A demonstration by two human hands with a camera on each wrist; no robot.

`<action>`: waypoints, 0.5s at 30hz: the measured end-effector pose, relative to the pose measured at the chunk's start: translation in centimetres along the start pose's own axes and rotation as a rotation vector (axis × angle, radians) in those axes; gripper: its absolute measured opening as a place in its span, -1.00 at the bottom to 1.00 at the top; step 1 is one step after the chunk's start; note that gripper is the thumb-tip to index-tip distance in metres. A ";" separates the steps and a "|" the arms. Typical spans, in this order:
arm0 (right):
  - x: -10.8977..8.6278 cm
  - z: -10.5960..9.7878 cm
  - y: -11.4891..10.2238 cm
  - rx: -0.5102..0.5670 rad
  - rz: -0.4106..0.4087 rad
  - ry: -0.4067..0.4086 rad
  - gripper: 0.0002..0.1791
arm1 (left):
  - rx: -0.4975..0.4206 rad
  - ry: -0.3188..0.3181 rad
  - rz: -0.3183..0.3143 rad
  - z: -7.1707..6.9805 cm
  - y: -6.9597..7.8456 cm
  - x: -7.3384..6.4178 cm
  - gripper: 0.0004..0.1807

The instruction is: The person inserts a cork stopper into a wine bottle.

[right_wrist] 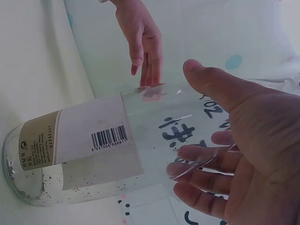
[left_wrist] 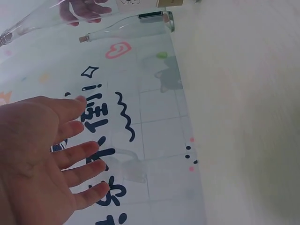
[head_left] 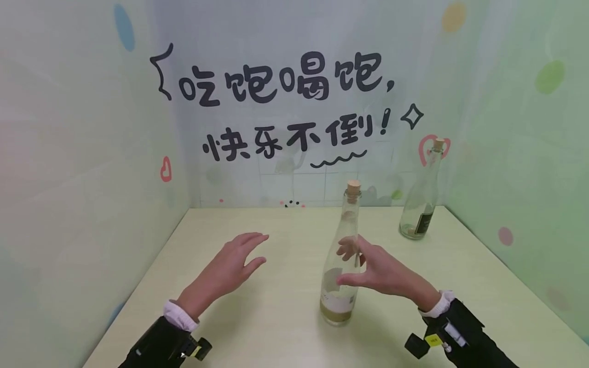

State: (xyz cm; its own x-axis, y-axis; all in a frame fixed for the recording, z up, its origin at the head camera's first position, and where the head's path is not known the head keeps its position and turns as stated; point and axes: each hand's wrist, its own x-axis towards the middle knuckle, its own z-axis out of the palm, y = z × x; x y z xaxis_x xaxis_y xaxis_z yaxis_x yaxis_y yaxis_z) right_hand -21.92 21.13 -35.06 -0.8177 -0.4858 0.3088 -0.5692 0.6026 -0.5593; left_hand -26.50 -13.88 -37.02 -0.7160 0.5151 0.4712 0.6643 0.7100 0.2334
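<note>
A clear glass bottle (head_left: 338, 276) with a cork (head_left: 353, 187) and a pale label stands upright on the table. My right hand (head_left: 384, 268) is at its right side, fingers loosely bent behind the glass and thumb overlapping its front. In the right wrist view, the bottle's label (right_wrist: 93, 129) carries a barcode; my right hand (right_wrist: 234, 136) is spread about its upper body, with a gap before the palm. To the left, my left hand (head_left: 232, 263) hovers over the table, holding nothing. Its fingers look relaxed and spread in the left wrist view.
A second corked glass bottle (head_left: 418, 204) with a dark label stands at the back right corner. The pale table (head_left: 276, 317) has a back wall (head_left: 257, 30) with black lettering, and side walls at left and right.
</note>
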 end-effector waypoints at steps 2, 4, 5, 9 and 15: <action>-0.2 -0.3 0.3 0.003 0.004 0.010 -0.20 | 0.016 -0.010 -0.011 0.0 -0.4 -0.2 -0.40; -0.4 -0.5 0.7 0.004 0.010 0.022 -0.20 | 0.030 -0.015 -0.021 0.0 -1.0 -0.4 -0.39; -0.5 -0.7 0.9 0.005 0.013 0.028 -0.20 | 0.032 -0.016 -0.024 -0.1 -1.2 -0.5 -0.40; -0.9 -1.0 1.6 0.003 0.035 0.048 -0.20 | 0.041 -0.018 -0.034 0.1 -2.5 -0.9 -0.39; -1.5 -1.5 2.4 -0.005 0.051 0.063 -0.20 | 0.051 -0.016 -0.065 0.3 -4.0 -1.6 -0.37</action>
State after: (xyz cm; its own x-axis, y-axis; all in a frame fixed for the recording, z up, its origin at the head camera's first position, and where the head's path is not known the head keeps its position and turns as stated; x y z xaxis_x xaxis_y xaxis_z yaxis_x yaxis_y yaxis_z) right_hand -22.14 24.27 -35.69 -0.8493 -0.4136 0.3282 -0.5271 0.6288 -0.5716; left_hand -28.04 -17.38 -38.95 -0.7609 0.4743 0.4428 0.6048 0.7655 0.2194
